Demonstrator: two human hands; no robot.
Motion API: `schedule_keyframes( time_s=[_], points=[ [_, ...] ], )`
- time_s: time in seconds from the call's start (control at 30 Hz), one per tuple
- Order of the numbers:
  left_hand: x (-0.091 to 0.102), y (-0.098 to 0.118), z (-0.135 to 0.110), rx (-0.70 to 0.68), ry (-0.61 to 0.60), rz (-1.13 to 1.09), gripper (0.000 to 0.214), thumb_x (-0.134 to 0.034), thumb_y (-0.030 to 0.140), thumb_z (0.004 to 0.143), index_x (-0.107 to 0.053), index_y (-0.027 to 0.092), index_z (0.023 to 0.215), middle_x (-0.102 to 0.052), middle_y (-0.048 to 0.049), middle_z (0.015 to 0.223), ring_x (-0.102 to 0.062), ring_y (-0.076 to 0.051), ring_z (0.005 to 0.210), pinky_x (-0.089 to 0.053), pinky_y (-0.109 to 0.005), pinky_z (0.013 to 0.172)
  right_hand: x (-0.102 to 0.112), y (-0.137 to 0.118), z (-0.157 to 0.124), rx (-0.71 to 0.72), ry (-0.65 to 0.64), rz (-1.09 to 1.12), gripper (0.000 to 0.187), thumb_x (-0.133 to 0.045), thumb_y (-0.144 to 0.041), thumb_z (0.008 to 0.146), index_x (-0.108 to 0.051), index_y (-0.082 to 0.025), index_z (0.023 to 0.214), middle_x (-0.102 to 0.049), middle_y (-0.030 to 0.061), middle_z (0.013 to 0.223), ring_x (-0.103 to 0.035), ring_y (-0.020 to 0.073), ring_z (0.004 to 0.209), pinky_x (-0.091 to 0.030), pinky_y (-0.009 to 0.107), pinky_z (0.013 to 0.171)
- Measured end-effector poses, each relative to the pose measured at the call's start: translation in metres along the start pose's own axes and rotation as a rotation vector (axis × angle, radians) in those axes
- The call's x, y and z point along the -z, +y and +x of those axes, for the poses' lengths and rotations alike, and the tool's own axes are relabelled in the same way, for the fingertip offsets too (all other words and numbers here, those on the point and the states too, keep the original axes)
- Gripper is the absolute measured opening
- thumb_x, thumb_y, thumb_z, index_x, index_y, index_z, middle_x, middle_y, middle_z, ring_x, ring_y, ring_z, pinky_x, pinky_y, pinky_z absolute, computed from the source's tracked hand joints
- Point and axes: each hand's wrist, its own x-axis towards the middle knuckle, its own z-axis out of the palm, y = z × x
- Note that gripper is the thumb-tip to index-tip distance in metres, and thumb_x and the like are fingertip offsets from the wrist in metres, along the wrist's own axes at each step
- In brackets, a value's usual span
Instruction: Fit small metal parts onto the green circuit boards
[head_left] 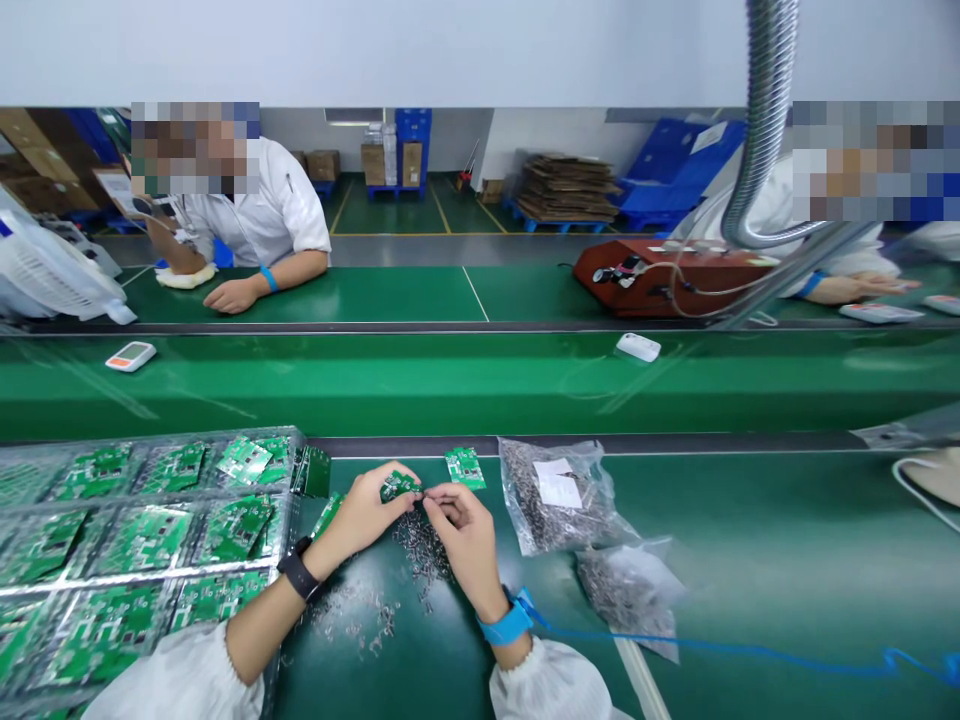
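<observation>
My left hand (pixel 375 508) grips a green circuit board (pixel 400 485), tilted above the bench. At the board's right edge, my right hand (pixel 461 525) pinches with thumb and forefinger; a small dark part seems to be between the tips, too small to name. Below both hands lies a pile of small metal parts (pixel 424 555), and more loose metal parts (pixel 360 615) are scattered nearer me. Another circuit board (pixel 465 467) rests flat just beyond my right hand. A further board (pixel 328 515) is partly hidden behind my left wrist.
A clear compartment tray (pixel 281 545) full of circuit boards fills the left side. On the right lie a plastic bag (pixel 559 495) of metal parts and a second bag (pixel 630 590). A blue wrist-strap cord (pixel 720 648) runs right. Across the green conveyor (pixel 390 385), two co-workers sit.
</observation>
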Motion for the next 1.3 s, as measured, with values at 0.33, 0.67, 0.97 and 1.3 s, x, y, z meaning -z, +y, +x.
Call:
schedule_keyframes(
  time_s=[0.33,0.67,0.97,1.3],
  points=[
    [0.001,0.006,-0.001,-0.06,-0.012,0.078,0.014,-0.061,0.024,0.093,-0.07,0.024,0.104,-0.077,-0.0005,0.104,-0.072,-0.022,0.1,-0.051,-0.033,0.095,0.0,0.006,-0.002,0.024,-0.013,-0.128,0.02,-0.076,-0.04,0.088,-0.072,-0.02,0.086,-0.073,0.0039,0.083,-0.068,0.0193,0.076,-0.056,0.031,0.073],
    [0.0,0.009,-0.006,-0.178,-0.057,0.213,0.016,-0.059,0.027,0.099,-0.069,0.026,0.112,-0.078,0.0006,0.112,-0.073,-0.021,0.102,-0.051,-0.028,0.091,0.002,0.011,-0.004,0.067,-0.003,-0.206,0.013,-0.07,-0.033,0.091,-0.076,-0.021,0.092,-0.077,0.0055,0.09,-0.072,0.021,0.081,-0.058,0.032,0.078],
    [0.001,0.005,-0.005,-0.182,-0.033,0.229,0.014,-0.057,0.028,0.102,-0.068,0.026,0.11,-0.078,0.0014,0.11,-0.073,-0.02,0.1,-0.05,-0.027,0.091,0.002,0.006,-0.005,0.133,-0.028,-0.225,0.018,-0.068,-0.034,0.095,-0.082,-0.022,0.099,-0.079,0.0077,0.099,-0.075,0.0223,0.087,-0.061,0.033,0.079],
    [0.001,0.007,-0.006,-0.174,-0.043,0.237,0.015,-0.057,0.03,0.102,-0.068,0.026,0.111,-0.077,0.0006,0.109,-0.072,-0.021,0.101,-0.048,-0.029,0.089,0.004,0.005,-0.004,0.108,0.001,-0.269,0.014,-0.072,-0.034,0.091,-0.079,-0.022,0.091,-0.08,0.0047,0.088,-0.074,0.0213,0.078,-0.059,0.031,0.076]
  ],
)
